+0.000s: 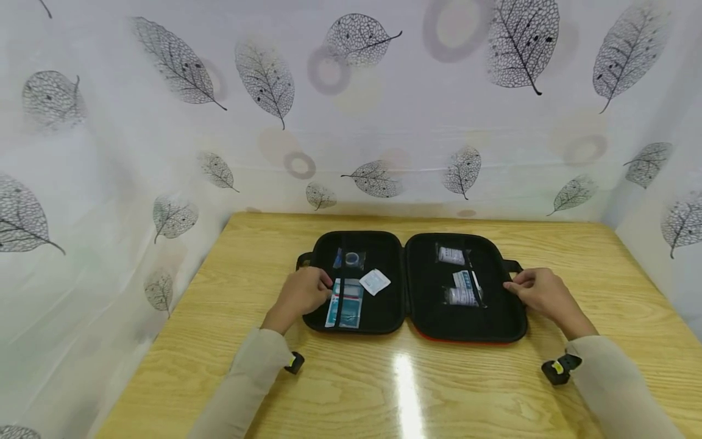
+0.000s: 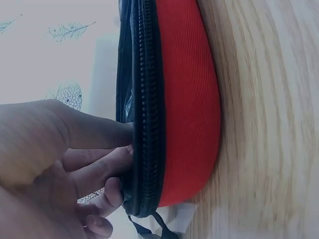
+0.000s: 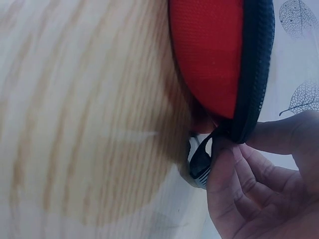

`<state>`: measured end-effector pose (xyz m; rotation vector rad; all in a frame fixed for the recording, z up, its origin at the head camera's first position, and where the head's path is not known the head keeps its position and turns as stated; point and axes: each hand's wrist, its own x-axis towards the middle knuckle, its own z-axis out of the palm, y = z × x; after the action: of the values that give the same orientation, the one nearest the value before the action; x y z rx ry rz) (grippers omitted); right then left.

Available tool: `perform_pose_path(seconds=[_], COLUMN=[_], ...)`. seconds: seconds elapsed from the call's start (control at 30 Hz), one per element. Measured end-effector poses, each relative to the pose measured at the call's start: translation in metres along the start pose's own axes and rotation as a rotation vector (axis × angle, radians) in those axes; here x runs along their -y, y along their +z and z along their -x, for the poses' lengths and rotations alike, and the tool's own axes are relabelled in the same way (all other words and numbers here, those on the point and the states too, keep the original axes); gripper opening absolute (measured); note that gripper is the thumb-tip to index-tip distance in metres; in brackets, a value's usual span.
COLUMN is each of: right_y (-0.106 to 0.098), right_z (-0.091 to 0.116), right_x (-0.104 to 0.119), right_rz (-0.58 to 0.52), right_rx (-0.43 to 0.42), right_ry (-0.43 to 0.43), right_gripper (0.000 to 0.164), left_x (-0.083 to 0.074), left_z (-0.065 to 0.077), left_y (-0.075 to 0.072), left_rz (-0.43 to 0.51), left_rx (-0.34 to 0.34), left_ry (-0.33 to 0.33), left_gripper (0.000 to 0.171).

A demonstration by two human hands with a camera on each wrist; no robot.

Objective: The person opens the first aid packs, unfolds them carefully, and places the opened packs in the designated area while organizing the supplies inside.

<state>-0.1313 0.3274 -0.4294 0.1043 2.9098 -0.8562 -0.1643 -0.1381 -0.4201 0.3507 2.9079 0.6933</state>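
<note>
A first-aid case [image 1: 460,326] with a black lining and red outer shell lies unfolded on the table. My left hand [image 1: 303,291] is at its left rim, thumb and fingertips reaching past the zipper [image 2: 148,109]; the rim hides whether they pinch anything. Close to those fingertips, blue-and-white packets [image 1: 351,305] sit under a black elastic strap [image 1: 341,286]. My right hand [image 1: 540,294] pinches the right rim beside the black handle [image 3: 202,162], thumb on one side and fingers on the other.
In the left half are a white square packet [image 1: 375,281] and a clear bag with a roll of tape [image 1: 353,260]. The right half holds wrapped white rolls [image 1: 451,255] under another strap. A leaf-patterned curtain [image 1: 356,122] stands behind the wooden table [image 1: 351,390].
</note>
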Motion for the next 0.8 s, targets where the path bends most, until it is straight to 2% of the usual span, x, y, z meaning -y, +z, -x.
perform_pose_path(seconds=[0.1, 0.3, 0.53, 0.67, 0.8], right_y=[0.0, 0.0, 0.0, 0.0, 0.001], right_z=[0.0, 0.0, 0.0, 0.0, 0.0], right_x=[0.0, 0.0, 0.0, 0.0, 0.0], right_rz=[-0.004, -0.006, -0.011, -0.007, -0.009], right_rx=[0.0, -0.001, 0.0, -0.001, 0.0], right_ry=[0.004, 0.009, 0.013, 0.016, 0.018], right_gripper=[0.034, 0.034, 0.033, 0.034, 0.035], left_x=[-0.003, -0.012, -0.015, -0.016, -0.02], left_z=[0.0, 0.0, -0.003, -0.002, -0.002], left_y=[0.002, 0.002, 0.005, 0.003, -0.002], left_rz=[0.034, 0.074, 0.139, 0.076, -0.068], left_rx=[0.018, 0.045, 0.103, 0.072, -0.023], left_ry=[-0.009, 0.023, -0.013, -0.016, -0.011], left_gripper=[0.011, 0.014, 0.016, 0.015, 0.015])
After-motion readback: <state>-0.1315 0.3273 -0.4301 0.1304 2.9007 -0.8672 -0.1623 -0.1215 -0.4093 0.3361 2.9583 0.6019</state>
